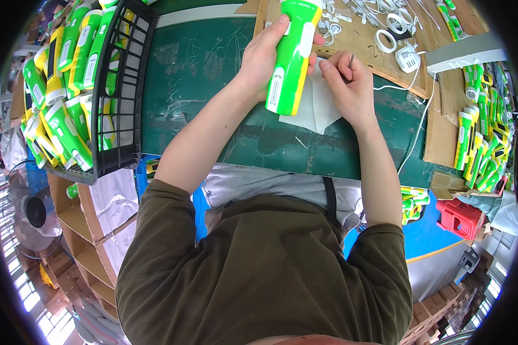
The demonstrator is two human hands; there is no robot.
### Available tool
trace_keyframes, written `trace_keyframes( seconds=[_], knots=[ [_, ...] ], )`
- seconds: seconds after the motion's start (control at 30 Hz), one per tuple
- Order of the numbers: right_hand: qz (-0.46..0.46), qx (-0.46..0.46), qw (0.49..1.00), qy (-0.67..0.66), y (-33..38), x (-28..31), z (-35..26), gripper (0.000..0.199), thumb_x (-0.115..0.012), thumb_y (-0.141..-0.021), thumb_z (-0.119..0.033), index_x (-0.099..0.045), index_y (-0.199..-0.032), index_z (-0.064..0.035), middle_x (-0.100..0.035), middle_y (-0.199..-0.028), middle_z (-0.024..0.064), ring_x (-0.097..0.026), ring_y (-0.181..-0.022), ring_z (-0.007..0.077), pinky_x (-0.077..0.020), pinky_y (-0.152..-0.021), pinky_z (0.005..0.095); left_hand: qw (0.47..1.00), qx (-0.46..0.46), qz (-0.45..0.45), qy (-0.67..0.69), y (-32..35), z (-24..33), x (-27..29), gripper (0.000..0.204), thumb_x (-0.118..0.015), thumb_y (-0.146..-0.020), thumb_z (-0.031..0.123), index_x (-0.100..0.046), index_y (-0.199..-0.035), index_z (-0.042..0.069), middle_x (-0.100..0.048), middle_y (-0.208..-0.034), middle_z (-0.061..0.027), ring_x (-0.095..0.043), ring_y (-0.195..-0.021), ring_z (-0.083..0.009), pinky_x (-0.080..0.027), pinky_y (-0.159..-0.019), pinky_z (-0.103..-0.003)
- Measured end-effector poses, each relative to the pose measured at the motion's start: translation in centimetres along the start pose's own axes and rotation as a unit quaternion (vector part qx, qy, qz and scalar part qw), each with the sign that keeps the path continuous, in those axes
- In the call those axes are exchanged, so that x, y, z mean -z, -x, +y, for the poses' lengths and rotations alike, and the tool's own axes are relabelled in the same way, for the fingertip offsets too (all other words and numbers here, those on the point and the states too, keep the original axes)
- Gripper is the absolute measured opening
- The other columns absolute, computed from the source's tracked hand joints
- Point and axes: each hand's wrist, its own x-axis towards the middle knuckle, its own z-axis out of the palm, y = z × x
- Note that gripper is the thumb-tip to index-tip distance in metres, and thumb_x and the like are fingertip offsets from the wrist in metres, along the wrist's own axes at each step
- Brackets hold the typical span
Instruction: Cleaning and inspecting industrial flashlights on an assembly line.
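The left hand [263,56] grips the flashlight [291,64] above the green table [184,75], its long axis pointing away from the person, just left of the right hand [351,86], curled narrowly around a seemingly thin, dark stick [351,58].

At six o'clock spreads a plain dark olive-brown cloth shirt [265,270], softly creased down its front, its loose short left sleeve [158,221] toward eight o'clock and matching right sleeve [380,261] toward four ending near the elbows, the left hand [261,54] and right hand [351,89] both bare.
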Motion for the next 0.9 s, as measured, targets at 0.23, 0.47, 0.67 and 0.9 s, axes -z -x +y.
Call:
trace_keyframes(
  seconds=[0.23,0.47,0.67,0.9],
  knots=[
    [-0.009,-0.039,0.995,-0.096,0.27,-0.61,-0.61,0.04,-0.064,-0.088,-0.01,-0.03,-0.068,-0.0072,-0.062,-0.076,0.0063,-0.049,-0.061,0.0077,-0.042,-0.054,0.0225,0.998,-0.032,0.049,-0.003,-0.15,-0.39,-0.21,0.045,-0.03,-0.101,0.041,-0.049,-0.116,0.003,-0.062,-0.098,-0.0104,-0.059,-0.078,-0.0167,-0.052,-0.072,-0.031],
    [-0.025,-0.045,0.997,-0.06,0.21,-0.27,-0.31,0.039,-0.063,-0.09,-0.011,-0.03,-0.068,-0.0069,-0.061,-0.076,0.0067,-0.051,-0.061,0.0081,-0.0437,-0.054,0.0235,0.998,-0.022,0.061,-0.027,-0.17,-0.13,-0.15,0.048,-0.03,-0.101,0.042,-0.053,-0.11,0.0,-0.061,-0.096,-0.0098,-0.059,-0.078,-0.0159,-0.051,-0.072,-0.031],
    [-0.047,-0.064,0.993,-0.09,0.23,-0.42,-0.5,0.033,-0.057,-0.093,-0.01,-0.033,-0.071,-0.0068,-0.062,-0.082,0.0106,-0.059,-0.067,0.011,-0.0492,-0.06,0.0245,0.997,-0.046,0.068,0.009,-0.27,-0.46,-0.21,0.036,-0.038,-0.1,0.033,-0.04,-0.119,0.002,-0.063,-0.1,-0.0143,-0.063,-0.078,-0.0195,-0.054,-0.071,-0.035],
    [-0.065,-0.075,0.99,-0.098,0.22,-0.3,-0.15,0.037,-0.062,-0.091,-0.013,-0.033,-0.069,-0.007,-0.066,-0.081,0.0111,-0.063,-0.067,0.0113,-0.0512,-0.058,0.0245,0.995,-0.046,0.076,-0.038,-0.46,-0.52,-0.21,0.036,-0.041,-0.1,0.03,-0.036,-0.121,0.002,-0.062,-0.099,-0.0148,-0.061,-0.076,-0.0188,-0.053,-0.071,-0.034]
  ],
)
